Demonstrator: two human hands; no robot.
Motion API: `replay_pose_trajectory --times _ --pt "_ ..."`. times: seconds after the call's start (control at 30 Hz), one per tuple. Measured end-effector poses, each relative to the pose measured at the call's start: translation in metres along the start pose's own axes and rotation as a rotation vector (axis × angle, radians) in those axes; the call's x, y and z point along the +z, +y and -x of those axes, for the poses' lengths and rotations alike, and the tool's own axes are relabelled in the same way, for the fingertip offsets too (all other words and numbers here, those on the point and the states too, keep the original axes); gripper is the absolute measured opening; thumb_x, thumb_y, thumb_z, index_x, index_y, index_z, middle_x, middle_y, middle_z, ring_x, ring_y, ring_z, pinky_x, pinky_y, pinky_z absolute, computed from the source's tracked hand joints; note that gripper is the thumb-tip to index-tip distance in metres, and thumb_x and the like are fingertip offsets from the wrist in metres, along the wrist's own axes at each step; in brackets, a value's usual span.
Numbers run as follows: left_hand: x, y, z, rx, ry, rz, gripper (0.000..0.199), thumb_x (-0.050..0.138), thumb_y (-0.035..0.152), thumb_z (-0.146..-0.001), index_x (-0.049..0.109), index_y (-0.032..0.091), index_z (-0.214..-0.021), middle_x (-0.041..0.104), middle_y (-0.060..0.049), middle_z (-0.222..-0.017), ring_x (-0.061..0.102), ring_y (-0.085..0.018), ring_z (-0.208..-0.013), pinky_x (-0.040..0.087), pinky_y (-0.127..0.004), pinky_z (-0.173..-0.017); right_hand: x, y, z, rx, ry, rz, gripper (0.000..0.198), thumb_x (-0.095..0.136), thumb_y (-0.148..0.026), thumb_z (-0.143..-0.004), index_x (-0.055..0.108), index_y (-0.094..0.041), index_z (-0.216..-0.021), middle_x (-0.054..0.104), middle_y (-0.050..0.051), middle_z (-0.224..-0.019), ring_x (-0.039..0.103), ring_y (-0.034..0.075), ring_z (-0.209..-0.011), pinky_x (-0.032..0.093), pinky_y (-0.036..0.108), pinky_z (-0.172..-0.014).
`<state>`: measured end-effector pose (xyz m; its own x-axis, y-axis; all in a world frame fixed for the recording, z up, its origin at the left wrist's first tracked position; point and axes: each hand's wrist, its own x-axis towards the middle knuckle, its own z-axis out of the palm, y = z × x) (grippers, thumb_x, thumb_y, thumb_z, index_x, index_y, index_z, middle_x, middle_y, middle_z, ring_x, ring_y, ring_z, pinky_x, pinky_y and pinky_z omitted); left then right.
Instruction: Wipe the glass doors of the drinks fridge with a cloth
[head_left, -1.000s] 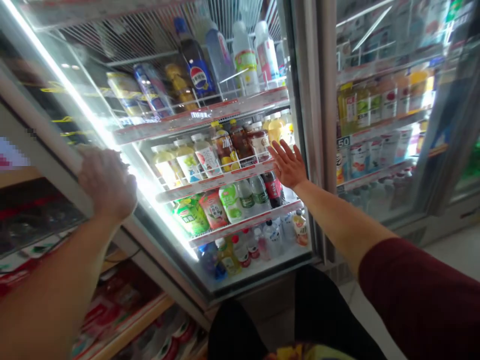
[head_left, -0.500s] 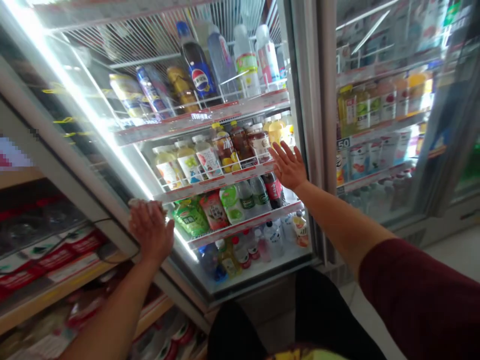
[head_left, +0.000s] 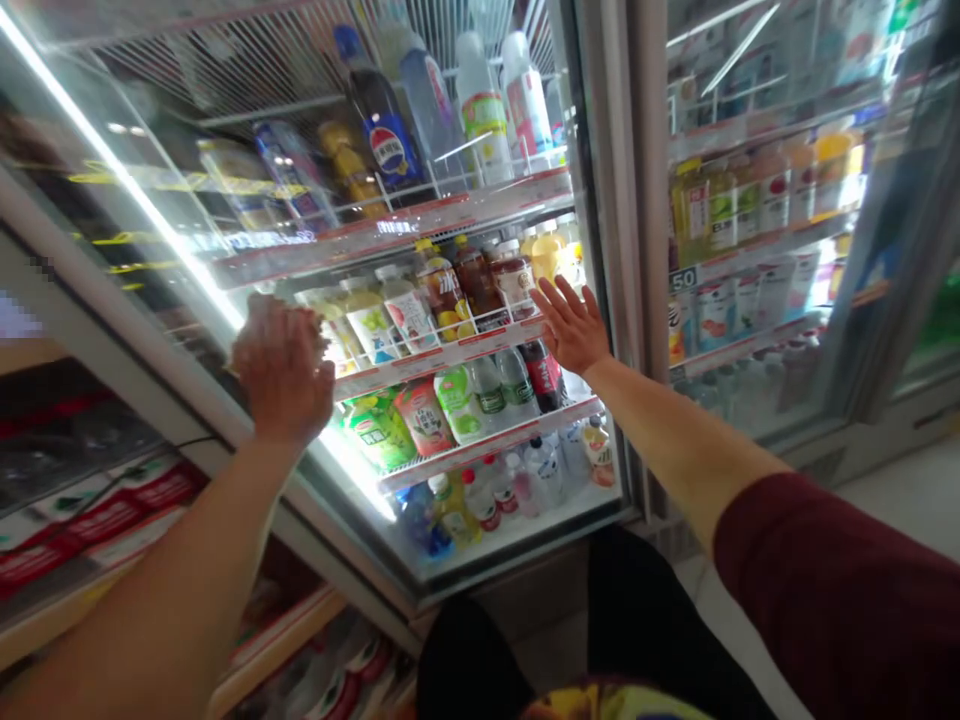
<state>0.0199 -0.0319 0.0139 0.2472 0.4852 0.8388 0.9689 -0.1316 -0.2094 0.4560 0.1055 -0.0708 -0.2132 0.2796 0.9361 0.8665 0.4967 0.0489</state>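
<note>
A refrigerator's glass door [head_left: 517, 562] fills the middle of the head view, with lit shelves of drinks behind it. My left hand [head_left: 279, 375] lies over a pale, crumpled cloth [head_left: 321, 338] at the left side of the glass, slightly blurred. Only the cloth's edges show; the rest is under the palm and fingers. On the right side of the pane, my right hand [head_left: 571, 325] rests with its fingers spread and nothing in it. Behind the glass near it are juice bottles [head_left: 547, 250] and a bottle with a red label [head_left: 544, 375].
A second glass-fronted fridge [head_left: 757, 250] with more bottles stands to the right. At the lower left are wooden-edged shelves [head_left: 277, 645] with red-and-white packages [head_left: 67, 540]. My dark-clad legs [head_left: 480, 660] are close below the door.
My left hand has moved up and a little left over the glass with the cloth. My right hand keeps its place on the pane. The view has shifted slightly.
</note>
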Motion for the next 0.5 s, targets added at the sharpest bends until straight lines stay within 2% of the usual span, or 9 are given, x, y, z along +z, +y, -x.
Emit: replay_pose_trajectory --times 0.07,0.13,0.2,0.23,0.3,0.4,0.43,0.5 --pt "0.011 0.016 0.007 0.087 -0.065 0.022 0.081 0.032 0.064 -0.107 0.032 0.017 -0.172 0.022 -0.016 -0.178 0.003 -0.036 -0.169 0.000 -0.061 -0.136 0.000 0.000 0.000 -0.008 0.008 0.002 0.058 0.036 -0.032 -0.111 0.040 -0.029 -0.169 0.037 0.001 -0.175 0.029 0.025 -0.167 0.017 0.055 -0.141" --pt "0.019 0.025 0.015 0.183 -0.141 0.049 0.073 0.035 0.066 -0.104 0.051 0.026 -0.163 0.041 -0.011 -0.171 0.017 -0.035 -0.167 0.007 -0.058 -0.138 0.001 -0.001 0.000 -0.014 0.011 0.002 0.059 0.035 -0.032 -0.111 0.040 -0.029 -0.169 0.037 0.001 -0.175 0.029 0.024 -0.167 0.016 0.054 -0.141" --pt "0.018 0.025 0.011 0.254 -0.188 0.066 0.066 0.037 0.067 -0.103 0.062 0.033 -0.154 0.053 -0.006 -0.163 0.029 -0.033 -0.164 0.013 -0.054 -0.138 0.001 -0.001 0.000 -0.015 0.010 0.003 0.058 0.035 -0.033 -0.111 0.040 -0.030 -0.169 0.037 0.001 -0.175 0.029 0.024 -0.167 0.015 0.053 -0.141" --pt "0.015 0.023 0.005 0.274 -0.194 0.067 0.065 0.038 0.066 -0.102 0.063 0.034 -0.153 0.054 -0.004 -0.162 0.031 -0.032 -0.163 0.013 -0.053 -0.138 0.000 -0.001 0.000 -0.014 0.008 0.003 0.058 0.035 -0.033 -0.111 0.040 -0.030 -0.169 0.037 0.001 -0.175 0.029 0.024 -0.167 0.015 0.053 -0.142" --pt "0.007 0.019 -0.014 0.280 -0.166 0.058 0.067 0.039 0.061 -0.105 0.057 0.027 -0.159 0.046 -0.006 -0.169 0.024 -0.032 -0.166 0.007 -0.054 -0.138 0.000 -0.001 0.000 -0.010 0.003 0.001 0.058 0.035 -0.033 -0.111 0.040 -0.031 -0.169 0.036 0.000 -0.175 0.029 0.023 -0.167 0.016 0.053 -0.141" --pt "0.005 0.025 -0.037 0.272 -0.081 0.040 0.073 0.036 0.056 -0.109 0.038 0.015 -0.170 0.024 -0.012 -0.178 0.002 -0.035 -0.169 -0.004 -0.063 -0.136 -0.001 -0.001 -0.001 -0.007 0.001 0.000 0.057 0.034 -0.033 -0.112 0.041 -0.031 -0.169 0.037 0.000 -0.175 0.029 0.023 -0.167 0.017 0.053 -0.141" --pt "0.008 0.031 -0.040 0.287 -0.064 0.037 0.073 0.036 0.055 -0.109 0.035 0.016 -0.171 0.021 -0.013 -0.179 -0.001 -0.036 -0.169 -0.005 -0.064 -0.135 -0.001 -0.001 -0.001 -0.008 0.003 0.001 0.057 0.034 -0.033 -0.112 0.041 -0.030 -0.169 0.037 0.001 -0.175 0.029 0.023 -0.167 0.018 0.053 -0.141" --pt "0.016 0.047 -0.042 0.373 -0.080 0.042 0.069 0.038 0.057 -0.110 0.038 0.023 -0.170 0.027 -0.009 -0.178 0.003 -0.034 -0.169 -0.002 -0.062 -0.136 -0.001 -0.001 -0.001 -0.015 0.008 0.000 0.057 0.035 -0.034 -0.112 0.041 -0.030 -0.169 0.037 0.001 -0.175 0.029 0.024 -0.167 0.018 0.053 -0.141"
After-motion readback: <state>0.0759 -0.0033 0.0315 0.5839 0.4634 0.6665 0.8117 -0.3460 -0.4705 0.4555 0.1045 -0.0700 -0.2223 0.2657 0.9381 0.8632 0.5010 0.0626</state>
